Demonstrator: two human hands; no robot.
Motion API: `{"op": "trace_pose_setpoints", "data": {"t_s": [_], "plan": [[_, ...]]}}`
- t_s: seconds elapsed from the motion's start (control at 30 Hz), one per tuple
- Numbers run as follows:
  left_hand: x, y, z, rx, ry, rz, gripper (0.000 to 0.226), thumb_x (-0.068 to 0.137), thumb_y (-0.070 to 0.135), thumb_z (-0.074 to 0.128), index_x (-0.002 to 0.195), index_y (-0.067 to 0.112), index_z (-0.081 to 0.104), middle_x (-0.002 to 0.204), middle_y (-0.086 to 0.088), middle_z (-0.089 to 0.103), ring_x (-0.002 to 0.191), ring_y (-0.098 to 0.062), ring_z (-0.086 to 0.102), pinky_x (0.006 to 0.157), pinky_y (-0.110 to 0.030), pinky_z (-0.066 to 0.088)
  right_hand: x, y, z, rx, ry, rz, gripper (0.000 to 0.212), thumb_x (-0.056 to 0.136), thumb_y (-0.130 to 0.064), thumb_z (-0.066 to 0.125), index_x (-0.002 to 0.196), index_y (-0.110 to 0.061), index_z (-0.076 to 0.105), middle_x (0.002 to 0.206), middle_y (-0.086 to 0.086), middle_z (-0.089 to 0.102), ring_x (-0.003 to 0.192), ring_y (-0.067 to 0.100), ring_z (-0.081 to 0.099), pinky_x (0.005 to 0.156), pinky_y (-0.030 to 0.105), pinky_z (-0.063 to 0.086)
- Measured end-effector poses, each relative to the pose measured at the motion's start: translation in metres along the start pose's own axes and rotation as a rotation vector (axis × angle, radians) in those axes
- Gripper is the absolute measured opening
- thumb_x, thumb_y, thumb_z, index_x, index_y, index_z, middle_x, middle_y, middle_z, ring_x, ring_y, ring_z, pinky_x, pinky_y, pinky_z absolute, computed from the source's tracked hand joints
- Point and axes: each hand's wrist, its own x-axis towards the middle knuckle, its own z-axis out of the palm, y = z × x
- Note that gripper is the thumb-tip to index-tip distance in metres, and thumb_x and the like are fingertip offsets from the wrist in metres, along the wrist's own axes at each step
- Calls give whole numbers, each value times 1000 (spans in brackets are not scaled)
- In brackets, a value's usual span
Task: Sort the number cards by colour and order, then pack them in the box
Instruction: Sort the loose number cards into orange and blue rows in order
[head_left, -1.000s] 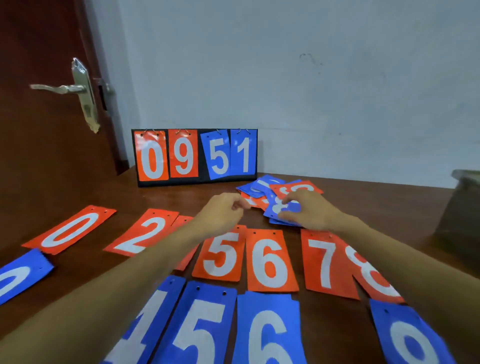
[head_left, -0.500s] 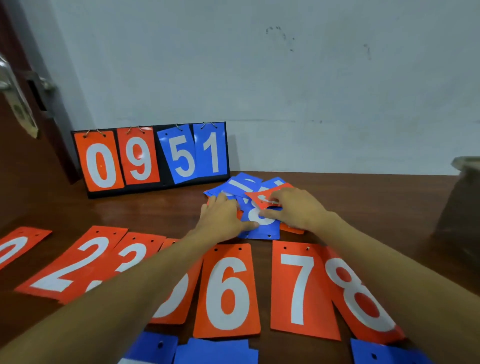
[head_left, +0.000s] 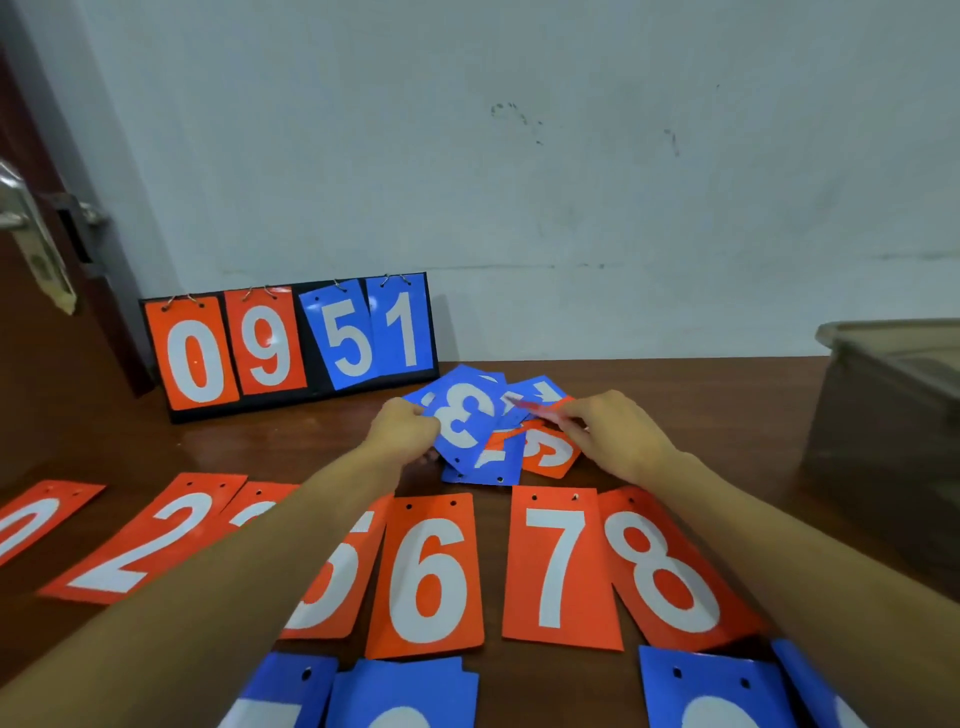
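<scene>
- Our left hand (head_left: 402, 428) pinches the blue 3 card (head_left: 464, 415) by its left edge, lifted off the unsorted pile (head_left: 511, 449); the card lies toward 3 o'clock of that hand, its long axis running roughly from 1 to 7 o'clock.
- Our right hand (head_left: 618, 434) pinches a thin orange card (head_left: 540, 408) seen nearly edge-on, toward 9 o'clock of it; we cannot read its number.
- The blue row (head_left: 410, 693) lies at 6 o'clock of the pile, beyond the orange row (head_left: 426, 571); we judge the left hand carries the 3 there.
- The box (head_left: 883, 415) sits at 3 o'clock, well apart.
</scene>
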Motion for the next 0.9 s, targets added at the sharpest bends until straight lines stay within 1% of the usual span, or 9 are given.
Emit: {"op": "trace_pose_setpoints", "data": {"t_s": [0.1, 0.2, 0.33, 0.43, 0.5, 0.57, 0.63, 0.73, 0.9], "plan": [[-12, 2, -19, -323, 35, 4, 15, 91, 1, 49, 81, 6, 59, 89, -10, 66, 82, -23, 66, 71, -37, 57, -6, -17, -10, 47, 220, 31, 31, 97, -33, 45, 121, -20, 61, 103, 9, 71, 90, 28, 64, 75, 41, 51], [-33, 9, -35, -452, 44, 81, 21, 93, 0, 46, 81, 12, 60, 91, -7, 68, 85, -23, 68, 74, -41, 58, -13, -50, -23, 75, 355, -107, 33, 95, -23, 50, 128, -24, 58, 115, 3, 69, 100, 25, 64, 81, 35, 51], [-66, 20, -48, -632, 7, 132, 22, 93, 3, 47, 83, 13, 63, 82, -6, 71, 72, -18, 71, 59, -32, 59, -31, -94, -38, -144, 402, -459, 50, 71, -3, 77, 118, -18, 67, 110, 7, 70, 92, 29, 68, 70, 37, 58], [-85, 20, -58, -758, -62, 129, 13, 95, 18, 51, 95, 12, 63, 92, -9, 72, 82, -22, 71, 67, -37, 60, -42, -117, -42, -216, 357, -568, 44, 72, -6, 76, 115, -12, 68, 112, 11, 68, 97, 32, 66, 78, 42, 55], [-92, 14, -64, -636, -19, 169, 10, 92, 21, 59, 102, 19, 61, 92, -3, 71, 82, -19, 71, 68, -36, 59, -47, -123, -41, -215, 232, -543, 44, 89, -22, 60, 132, -19, 54, 133, 5, 56, 120, 29, 53, 99, 42, 41], [-96, 4, -72, -465, 41, 208, 24, 90, 14, 62, 111, 21, 53, 94, 4, 64, 79, -12, 68, 60, -28, 57, -54, -124, -40, -213, 175, -567, 45, 93, -30, 52, 137, -24, 48, 141, -1, 47, 129, 22, 41, 106, 38, 29], [-100, -3, -81, -348, 46, 212, 33, 90, 12, 61, 118, 20, 44, 95, 5, 60, 77, -12, 67, 55, -27, 57, -59, -126, -47, -117, 210, -558, 41, 89, -24, 55, 130, -22, 56, 135, -1, 52, 125, 20, 44, 104, 39, 32], [-105, -7, -96, -114, -14, 275, 26, 89, 12, 63, 106, 23, 46, 95, 3, 61, 76, -13, 68, 56, -28, 58, -57, -130, -63, 48, 323, -408, 41, 87, -21, 62, 127, -16, 57, 132, 3, 54, 125, 21, 44, 104, 35, 33], [-116, 8, -103, -92, -137, 418, 31, 85, 15, 68, 112, 28, 59, 106, -3, 66, 88, -20, 69, 67, -33, 60, -52, -144, -81, 371, -73, -79, 74, 81, -37, 70, 143, -23, 32, 141, -1, 45, 125, 16, 45, 96, 25, 38]]}}
